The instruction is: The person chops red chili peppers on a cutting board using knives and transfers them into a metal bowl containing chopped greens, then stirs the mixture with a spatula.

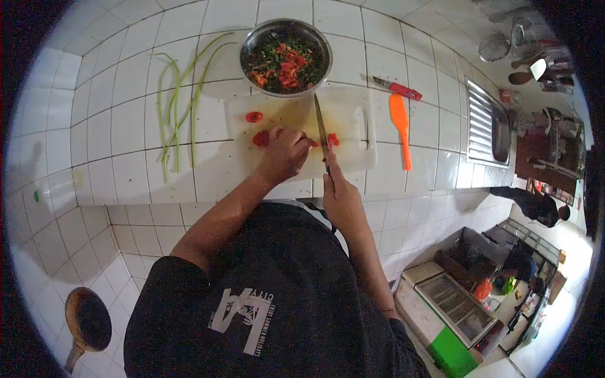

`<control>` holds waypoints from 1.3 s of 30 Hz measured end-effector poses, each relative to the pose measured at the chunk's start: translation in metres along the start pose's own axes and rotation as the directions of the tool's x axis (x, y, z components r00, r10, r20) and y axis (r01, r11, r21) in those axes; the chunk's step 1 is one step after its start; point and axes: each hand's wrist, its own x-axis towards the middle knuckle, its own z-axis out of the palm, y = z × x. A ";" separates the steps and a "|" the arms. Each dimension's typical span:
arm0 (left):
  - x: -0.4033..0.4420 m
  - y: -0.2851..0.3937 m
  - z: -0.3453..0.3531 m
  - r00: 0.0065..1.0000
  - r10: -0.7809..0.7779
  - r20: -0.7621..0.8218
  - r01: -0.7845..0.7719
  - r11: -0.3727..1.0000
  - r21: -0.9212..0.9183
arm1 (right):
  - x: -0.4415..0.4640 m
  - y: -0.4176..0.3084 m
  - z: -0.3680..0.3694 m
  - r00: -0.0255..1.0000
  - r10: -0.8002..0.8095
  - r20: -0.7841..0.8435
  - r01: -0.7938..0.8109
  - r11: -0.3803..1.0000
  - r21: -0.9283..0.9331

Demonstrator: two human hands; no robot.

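Observation:
My right hand [341, 196] is wrapped round the handle of a kitchen knife [320, 123], its blade pointing away from me over the white cutting board [362, 101]. My left hand [287, 153] is closed, fingertips pressed on a small red vegetable piece [314, 143] just left of the blade. Tomato or red pepper, I cannot tell which. Cut red bits [333, 139] lie right of the knife. Two more pieces, a red slice [254, 116] and a red chunk [261, 138], are on the board's left side. Behind it stands a steel bowl [244, 47] of chopped greens topped with red pieces.
Long green stalks [176, 107] lie on the tiled counter at left. At right are an orange spatula [399, 126] and a red-handled knife [400, 88], then a sink [501, 135]. A pan [89, 319] is at lower left. Two other people are in the background at right.

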 end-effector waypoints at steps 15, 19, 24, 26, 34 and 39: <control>-0.001 0.000 0.001 1.000 -0.013 -0.021 0.014 0.999 0.048 | 0.042 0.044 0.062 0.998 -0.018 -0.068 0.011 0.995 -0.103; -0.001 0.008 -0.010 0.996 -0.085 0.007 0.085 0.996 0.007 | 0.041 0.040 0.050 0.998 -0.037 -0.054 0.031 0.994 -0.105; -0.007 0.009 -0.010 0.991 -0.076 -0.106 0.083 0.994 0.066 | 0.034 0.030 0.026 0.996 -0.085 -0.021 0.082 0.987 -0.142; -0.010 0.012 -0.008 0.993 -0.110 -0.034 0.110 0.994 0.016 | 0.026 0.020 0.011 0.999 -0.042 0.020 0.045 0.977 -0.207; -0.007 0.025 0.010 0.987 -0.139 -0.085 0.145 0.987 0.070 | 0.006 0.010 -0.018 0.987 -0.042 0.157 0.062 0.991 -0.122; -0.009 0.029 0.013 0.978 -0.166 -0.123 0.177 0.980 0.086 | 0.025 0.048 0.015 0.979 -0.096 0.180 0.120 0.984 -0.128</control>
